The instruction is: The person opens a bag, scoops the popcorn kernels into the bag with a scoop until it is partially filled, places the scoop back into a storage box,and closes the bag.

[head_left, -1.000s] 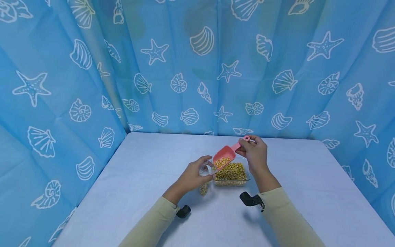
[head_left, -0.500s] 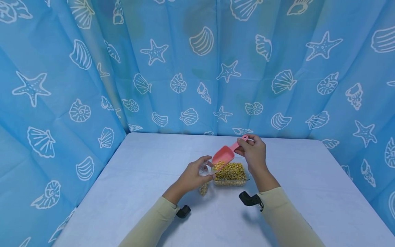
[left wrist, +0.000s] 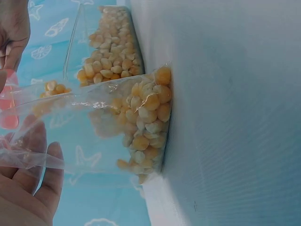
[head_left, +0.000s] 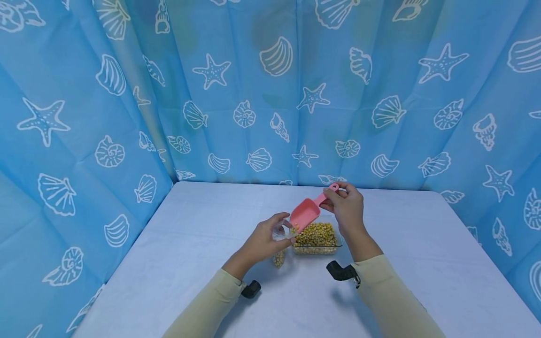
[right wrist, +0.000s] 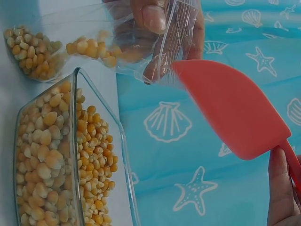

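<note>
My left hand [head_left: 264, 239] holds a clear zip bag [left wrist: 80, 115] by its mouth, thumb and fingers spread around the opening. Corn kernels [left wrist: 148, 122] fill the bottom of the bag, which appears to rest on the table. Between thumb and fingers, my right hand [head_left: 350, 209] pinches the handle of a pink scoop [head_left: 305, 213]. The scoop tilts down to the left, its lip at the bag's mouth. A cluster of kernels [right wrist: 94, 48] is partway down inside the bag. Only a few kernels show at the scoop's lip.
A rectangular glass container [head_left: 317, 251] of corn kernels stands right beside the bag, below the scoop. The white tabletop [head_left: 211, 211] extends around it. A blue shell-patterned curtain [head_left: 236, 94] hangs behind the table and along both sides.
Kernels have slid out of the scoop into the bag, leaving the scoop nearly bare. My right hand has shifted slightly up and left, while my left hand stays nearly still.
</note>
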A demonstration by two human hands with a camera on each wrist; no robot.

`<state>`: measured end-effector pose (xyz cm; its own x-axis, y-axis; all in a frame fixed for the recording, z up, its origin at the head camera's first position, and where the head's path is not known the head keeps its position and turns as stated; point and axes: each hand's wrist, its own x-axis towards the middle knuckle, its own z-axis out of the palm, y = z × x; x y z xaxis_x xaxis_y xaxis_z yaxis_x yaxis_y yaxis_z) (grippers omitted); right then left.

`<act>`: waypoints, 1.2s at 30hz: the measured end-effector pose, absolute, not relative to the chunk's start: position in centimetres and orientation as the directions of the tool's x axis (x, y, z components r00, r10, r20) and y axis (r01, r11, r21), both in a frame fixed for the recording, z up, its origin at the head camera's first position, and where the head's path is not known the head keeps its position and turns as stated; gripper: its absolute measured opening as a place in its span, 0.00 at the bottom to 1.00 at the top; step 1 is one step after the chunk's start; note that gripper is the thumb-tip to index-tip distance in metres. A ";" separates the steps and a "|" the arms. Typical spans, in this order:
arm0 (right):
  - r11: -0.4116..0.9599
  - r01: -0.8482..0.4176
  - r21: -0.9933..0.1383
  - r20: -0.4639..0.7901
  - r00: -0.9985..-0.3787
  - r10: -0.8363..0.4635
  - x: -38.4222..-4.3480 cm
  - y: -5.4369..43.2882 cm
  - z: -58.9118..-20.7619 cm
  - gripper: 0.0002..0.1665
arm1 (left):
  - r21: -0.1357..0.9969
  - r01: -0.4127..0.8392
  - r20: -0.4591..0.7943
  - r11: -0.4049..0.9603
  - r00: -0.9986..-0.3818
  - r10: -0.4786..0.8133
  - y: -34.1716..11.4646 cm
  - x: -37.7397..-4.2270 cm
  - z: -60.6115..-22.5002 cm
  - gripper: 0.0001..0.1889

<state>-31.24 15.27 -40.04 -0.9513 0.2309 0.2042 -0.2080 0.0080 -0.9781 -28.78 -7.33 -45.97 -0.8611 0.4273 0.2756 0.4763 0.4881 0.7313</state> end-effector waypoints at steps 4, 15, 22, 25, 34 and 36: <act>0.015 -0.215 -0.977 0.213 -0.950 0.228 -31.1 15.2 -39.7 0.22 | 0.732 0.481 0.286 0.483 -0.860 0.422 -7.4 -28.8 -45.9 0.35; 0.018 -0.271 -0.963 0.267 -0.933 0.240 -30.9 15.6 -38.9 0.22 | 0.708 0.522 0.355 0.476 -0.845 0.399 -7.4 -29.0 -46.0 0.34; 0.025 -0.253 -0.967 0.251 -0.931 0.267 -31.3 16.2 -38.6 0.24 | 0.714 0.539 0.392 0.446 -0.836 0.384 -7.8 -29.3 -46.0 0.32; 0.022 -0.251 -0.968 0.248 -0.929 0.275 -31.5 16.5 -38.8 0.24 | 0.715 0.538 0.400 0.446 -0.839 0.370 -8.0 -29.3 -46.0 0.31; 0.052 -0.142 -0.988 0.152 -0.932 0.330 -32.4 17.4 -41.2 0.23 | 0.729 0.497 0.374 0.471 -0.865 0.335 -8.7 -29.4 -45.4 0.33; 0.062 -0.140 -0.988 0.153 -0.925 0.349 -32.6 17.7 -41.9 0.23 | 0.732 0.476 0.357 0.488 -0.877 0.321 -8.9 -29.5 -45.3 0.33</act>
<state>-32.62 17.71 -41.90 -0.9248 0.3485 0.1525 -0.1398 0.0616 -0.9883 -29.46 -8.87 -45.26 -0.8772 0.3206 0.3574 0.4763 0.4878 0.7315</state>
